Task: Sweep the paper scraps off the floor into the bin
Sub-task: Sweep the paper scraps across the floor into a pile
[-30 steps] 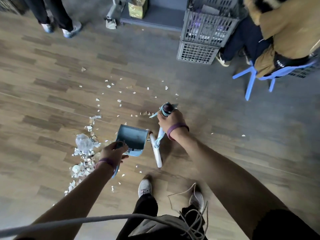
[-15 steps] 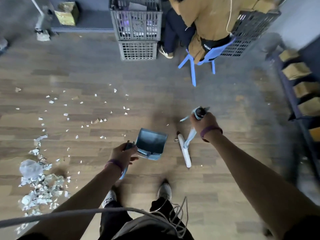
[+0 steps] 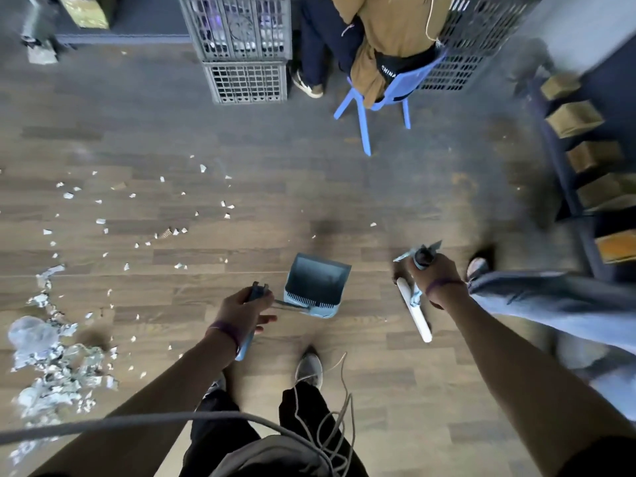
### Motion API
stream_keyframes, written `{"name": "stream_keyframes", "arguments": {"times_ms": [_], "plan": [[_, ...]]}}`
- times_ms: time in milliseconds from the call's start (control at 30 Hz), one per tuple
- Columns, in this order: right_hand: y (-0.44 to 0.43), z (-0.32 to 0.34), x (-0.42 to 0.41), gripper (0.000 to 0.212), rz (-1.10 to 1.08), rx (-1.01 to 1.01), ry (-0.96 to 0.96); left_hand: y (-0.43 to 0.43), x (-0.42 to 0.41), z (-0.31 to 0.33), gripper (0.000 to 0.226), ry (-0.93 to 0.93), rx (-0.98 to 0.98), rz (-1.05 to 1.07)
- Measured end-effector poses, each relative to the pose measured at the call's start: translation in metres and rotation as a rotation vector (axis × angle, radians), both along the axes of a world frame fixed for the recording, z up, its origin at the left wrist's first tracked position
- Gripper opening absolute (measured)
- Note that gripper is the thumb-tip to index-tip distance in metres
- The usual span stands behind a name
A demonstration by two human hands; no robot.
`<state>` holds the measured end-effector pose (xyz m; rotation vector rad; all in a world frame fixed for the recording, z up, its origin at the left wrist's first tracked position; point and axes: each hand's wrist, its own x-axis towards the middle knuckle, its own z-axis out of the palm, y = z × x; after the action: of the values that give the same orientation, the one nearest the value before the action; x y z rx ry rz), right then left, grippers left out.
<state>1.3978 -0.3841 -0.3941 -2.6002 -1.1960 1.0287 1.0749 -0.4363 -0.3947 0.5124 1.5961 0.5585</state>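
My left hand (image 3: 241,309) grips the long handle of a blue-grey dustpan (image 3: 315,284), whose open pan hangs just above the wooden floor in front of my feet. My right hand (image 3: 432,278) grips the top of a light blue broom handle; the broom's white head (image 3: 414,311) lies low by the floor to the right of the pan. A big pile of paper scraps (image 3: 55,366) lies at the far left, with loose paper scraps (image 3: 137,218) scattered across the boards above it. No bin is in sight.
Grey plastic crates (image 3: 241,46) stand stacked at the back. A person in a tan jacket sits on a blue chair (image 3: 371,108) behind. Another person's leg in light jeans (image 3: 550,297) is close at my right. Shelves with boxes (image 3: 585,160) line the right wall.
The view has swung right, so the scrap pile now sits far left. Both hands keep their hold on dustpan and broom. A person's leg has appeared at the right.
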Motion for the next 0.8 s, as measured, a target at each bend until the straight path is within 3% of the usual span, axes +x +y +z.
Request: {"name": "stream_keyframes", "arguments": {"times_ms": [200, 500, 800], "plan": [[-0.016, -0.021, -0.092, 0.049, 0.181, -0.125, -0.009, -0.022, -0.063, -0.009, 0.013, 0.014, -0.027, 0.083], [-0.05, -0.04, -0.334, 0.047, 0.308, -0.022, -0.04, -0.078, -0.24, -0.02, 0.014, 0.073, -0.016, 0.193], [-0.073, 0.003, -0.633, 0.045, 0.369, 0.096, 0.29, -0.165, -0.437, 0.008, 0.016, 0.185, 0.01, 0.449]]}}
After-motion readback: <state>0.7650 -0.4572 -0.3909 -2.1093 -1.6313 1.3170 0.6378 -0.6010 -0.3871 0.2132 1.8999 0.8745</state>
